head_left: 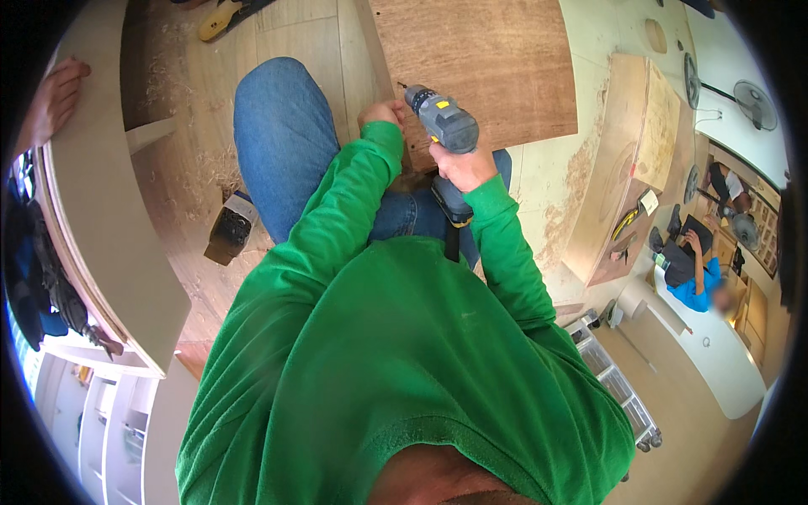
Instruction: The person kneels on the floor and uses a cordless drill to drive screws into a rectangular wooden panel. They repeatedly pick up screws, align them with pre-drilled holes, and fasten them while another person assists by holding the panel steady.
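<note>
My right hand point(465, 166) is wrapped round the grip of a grey and black cordless drill point(450, 124) with yellow marks. The drill's bit points to the far left, over the edge of a brown wooden panel point(480, 67), which forms the top of a box-like piece before me. Close to the bit, my left hand point(383, 114) rests at the panel's left edge with its fingers curled. What those fingers hold, if anything, is hidden. On the floor left of my knee stands an open carton point(229, 231) of small dark pieces, perhaps screws.
A tool with a yellow handle point(220, 18) lies at the far left. A pale curved panel point(118, 177) stands on my left, with another person's hand point(63, 93) above it. On the right are a wooden box point(623, 160), a metal ladder-like frame point(619, 379) and seated people farther off.
</note>
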{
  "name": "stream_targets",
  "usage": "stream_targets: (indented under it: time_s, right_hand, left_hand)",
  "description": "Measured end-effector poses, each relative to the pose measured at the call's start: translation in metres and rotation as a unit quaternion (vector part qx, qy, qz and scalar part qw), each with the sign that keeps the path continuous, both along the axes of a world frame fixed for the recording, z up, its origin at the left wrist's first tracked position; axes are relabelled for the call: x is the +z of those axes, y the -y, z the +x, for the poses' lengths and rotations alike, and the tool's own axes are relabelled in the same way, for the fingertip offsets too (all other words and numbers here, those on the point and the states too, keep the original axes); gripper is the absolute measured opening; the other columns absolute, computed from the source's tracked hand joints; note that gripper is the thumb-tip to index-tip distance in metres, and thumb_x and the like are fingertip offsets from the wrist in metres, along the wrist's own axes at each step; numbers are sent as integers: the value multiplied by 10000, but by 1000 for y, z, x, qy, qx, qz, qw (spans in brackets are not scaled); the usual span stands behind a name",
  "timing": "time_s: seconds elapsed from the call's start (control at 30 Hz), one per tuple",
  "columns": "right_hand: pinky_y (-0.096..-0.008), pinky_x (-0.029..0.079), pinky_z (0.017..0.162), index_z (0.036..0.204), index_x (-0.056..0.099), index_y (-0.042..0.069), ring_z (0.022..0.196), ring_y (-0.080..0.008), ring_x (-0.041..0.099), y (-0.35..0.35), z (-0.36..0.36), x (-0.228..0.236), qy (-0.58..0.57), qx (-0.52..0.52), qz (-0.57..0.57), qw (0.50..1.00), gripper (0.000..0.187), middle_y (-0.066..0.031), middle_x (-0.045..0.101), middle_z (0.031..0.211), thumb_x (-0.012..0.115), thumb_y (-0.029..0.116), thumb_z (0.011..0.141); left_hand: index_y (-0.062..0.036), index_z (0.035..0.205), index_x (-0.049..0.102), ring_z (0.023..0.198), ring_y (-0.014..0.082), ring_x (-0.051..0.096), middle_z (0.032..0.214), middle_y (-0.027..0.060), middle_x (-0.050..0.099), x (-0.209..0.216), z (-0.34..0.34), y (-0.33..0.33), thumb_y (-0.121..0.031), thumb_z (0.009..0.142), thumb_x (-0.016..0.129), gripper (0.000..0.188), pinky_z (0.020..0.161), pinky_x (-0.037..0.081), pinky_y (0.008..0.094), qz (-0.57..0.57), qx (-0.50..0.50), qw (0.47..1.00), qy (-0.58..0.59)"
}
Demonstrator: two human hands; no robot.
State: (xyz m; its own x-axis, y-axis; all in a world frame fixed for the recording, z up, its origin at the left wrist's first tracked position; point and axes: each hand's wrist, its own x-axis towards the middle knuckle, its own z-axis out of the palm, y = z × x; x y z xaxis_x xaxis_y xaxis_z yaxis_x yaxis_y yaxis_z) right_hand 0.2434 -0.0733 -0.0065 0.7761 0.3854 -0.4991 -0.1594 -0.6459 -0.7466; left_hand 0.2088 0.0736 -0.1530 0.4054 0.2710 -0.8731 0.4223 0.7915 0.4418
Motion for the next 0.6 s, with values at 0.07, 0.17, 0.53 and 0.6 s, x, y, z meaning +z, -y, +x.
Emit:
stream_targets:
  time_s: [0.07,0.17,0.53,0.6]
  right_hand:
    - [-400,552,654,961,706,-7,678,-236,682,-2,0,3,-26,-14,25,999,193,-111,704,763,762,118,824]
    - [-380,527,572,940,703,-2,594,-186,650,-9,3,16,-93,-41,14,995,163,-70,682,711,753,108,831]
    - [-413,540,626,870,706,-13,637,-234,673,-41,22,49,-20,62,-96,993,156,-125,702,712,754,127,822]
    - [-422,548,661,870,706,-22,673,-258,683,-42,24,51,-53,46,-113,991,165,-146,710,727,752,129,821]
  left_hand:
    - [-13,1205,741,660,254,633,831,99,685,-3,-6,11,-166,898,672,350,639,541,398,143,-29,989,-21]
    - [-50,1331,712,862,323,710,970,173,726,-9,-8,26,-191,892,711,462,813,586,448,346,-108,932,-24]
    - [-33,1339,670,1094,250,696,1214,116,746,-19,11,30,-313,1037,643,412,940,555,390,297,-338,891,-62]
    - [-37,1359,657,1138,254,687,1262,113,734,-15,12,26,-339,1058,613,429,969,550,398,269,-355,893,-69]
